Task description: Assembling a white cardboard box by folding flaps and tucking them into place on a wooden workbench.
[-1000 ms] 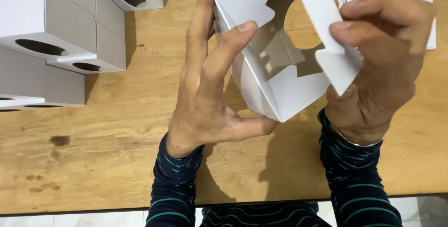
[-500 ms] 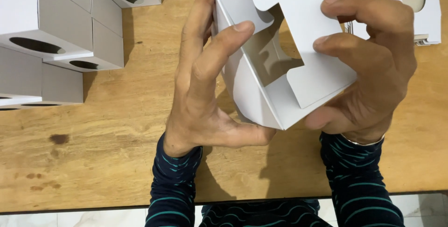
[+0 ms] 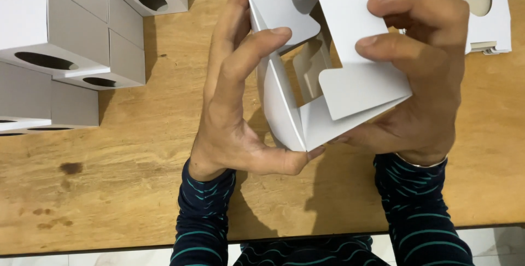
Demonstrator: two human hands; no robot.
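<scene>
A worn wooden tabletop carries a stack of assembled white cardboard boxes with oval cut-outs at its far left corner. Flat white cardboard blanks with a round hole lie at the far right corner. Above the middle, a half-folded white cardboard box is held off the wood. The left hand clasps its left wall, forefinger on a flap. The right hand pinches the top flap.
</scene>
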